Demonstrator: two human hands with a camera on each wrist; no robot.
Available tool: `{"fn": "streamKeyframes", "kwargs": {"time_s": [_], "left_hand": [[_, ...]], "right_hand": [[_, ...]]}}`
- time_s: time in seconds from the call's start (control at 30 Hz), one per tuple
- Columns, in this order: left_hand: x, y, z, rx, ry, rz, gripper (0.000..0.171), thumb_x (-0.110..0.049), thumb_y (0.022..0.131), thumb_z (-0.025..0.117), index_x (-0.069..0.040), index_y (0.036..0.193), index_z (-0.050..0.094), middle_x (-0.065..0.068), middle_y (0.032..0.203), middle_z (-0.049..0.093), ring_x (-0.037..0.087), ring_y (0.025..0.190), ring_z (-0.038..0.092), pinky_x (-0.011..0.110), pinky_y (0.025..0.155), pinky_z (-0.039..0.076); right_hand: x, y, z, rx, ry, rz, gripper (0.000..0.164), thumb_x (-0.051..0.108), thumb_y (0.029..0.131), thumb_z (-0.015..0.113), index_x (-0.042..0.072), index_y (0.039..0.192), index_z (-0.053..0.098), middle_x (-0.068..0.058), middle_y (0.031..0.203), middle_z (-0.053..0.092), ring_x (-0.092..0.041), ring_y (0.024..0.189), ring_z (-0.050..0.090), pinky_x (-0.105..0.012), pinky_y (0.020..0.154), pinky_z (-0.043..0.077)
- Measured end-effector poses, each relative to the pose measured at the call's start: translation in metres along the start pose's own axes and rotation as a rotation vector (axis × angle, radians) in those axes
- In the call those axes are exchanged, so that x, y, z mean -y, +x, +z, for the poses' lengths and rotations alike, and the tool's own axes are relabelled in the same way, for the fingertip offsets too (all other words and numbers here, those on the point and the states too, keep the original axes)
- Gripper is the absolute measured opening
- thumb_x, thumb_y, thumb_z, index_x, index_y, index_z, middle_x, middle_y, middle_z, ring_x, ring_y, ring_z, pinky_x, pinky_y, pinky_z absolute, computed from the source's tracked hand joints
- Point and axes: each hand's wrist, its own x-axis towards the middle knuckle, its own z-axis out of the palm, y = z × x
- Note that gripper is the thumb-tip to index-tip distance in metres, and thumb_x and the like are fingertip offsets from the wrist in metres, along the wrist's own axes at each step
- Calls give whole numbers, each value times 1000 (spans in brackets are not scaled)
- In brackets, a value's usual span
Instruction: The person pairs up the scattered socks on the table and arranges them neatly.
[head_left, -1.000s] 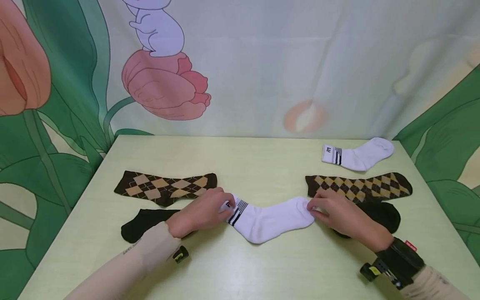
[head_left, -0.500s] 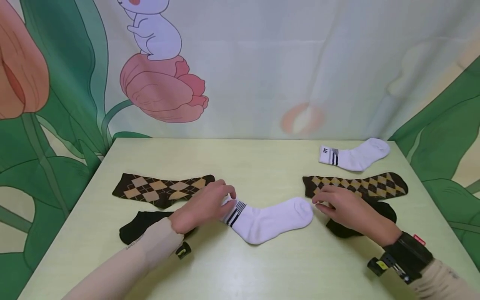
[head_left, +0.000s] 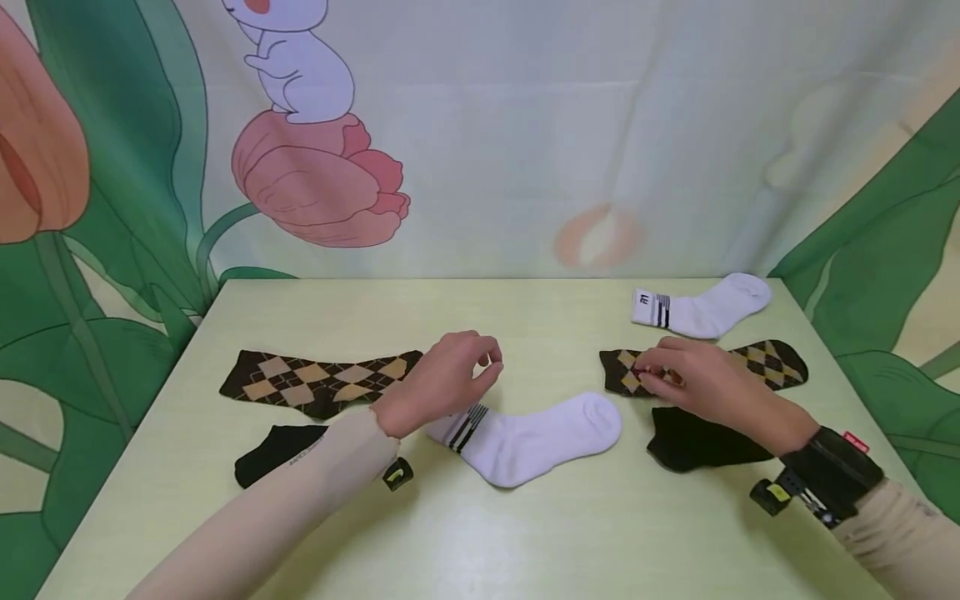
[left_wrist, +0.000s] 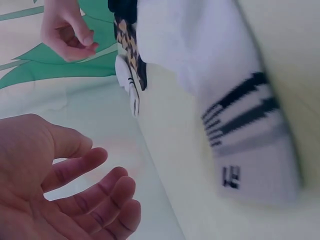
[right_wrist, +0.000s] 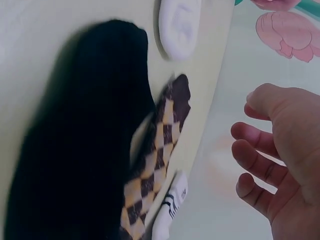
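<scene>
The white sock [head_left: 528, 437] lay flat on the counter [head_left: 525, 537], its striped cuff near my left hand [head_left: 450, 379]. Both hands held nothing, fingers loosely bent, my right hand [head_left: 693, 375] over the right patterned sock [head_left: 776, 362]. Flattening looked finished; no two were joined yet: the other white sock [head_left: 708, 312] lay back right, the left patterned sock [head_left: 300, 383] and left black sock [head_left: 273, 452] across from the right black sock [head_left: 693, 446]

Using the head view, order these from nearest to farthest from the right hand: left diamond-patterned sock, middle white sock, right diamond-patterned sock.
1. Right diamond-patterned sock: partly hidden by the right hand.
2. Middle white sock: to that hand's left.
3. Left diamond-patterned sock: farther left, past the left hand.
</scene>
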Motion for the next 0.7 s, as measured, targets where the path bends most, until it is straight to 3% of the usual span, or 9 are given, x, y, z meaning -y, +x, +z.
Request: {"fn": "streamKeyframes", "kwargs": {"time_s": [0.33,0.57,0.7], "left_hand": [[-14,33,5,-23,-43,15,19,-5,98,57,-10,87,71,-1,84,69,17,78,62,30,72,50],[-19,51,12,-25,-51,-3,19,-8,99,57,-10,89,72,0,82,69,15,72,60,28,65,48],[-23,61,18,-24,-69,-15,19,-9,100,56,-10,87,71,0,79,68,15,65,57,27,61,45]], "right_hand": [[-18,8,-17,13,-59,14,8,11,92,76,10,99,76,1,86,66,-7,66,54,-28,58,50],[-26,13,-25,4,-80,-5,6,9,91,74,10,97,76,2,83,64,-7,64,54,-28,56,48],[-31,17,-32,4,-86,29,5,9,92,72,9,95,77,1,82,65,-8,63,52,-28,56,47]]}}
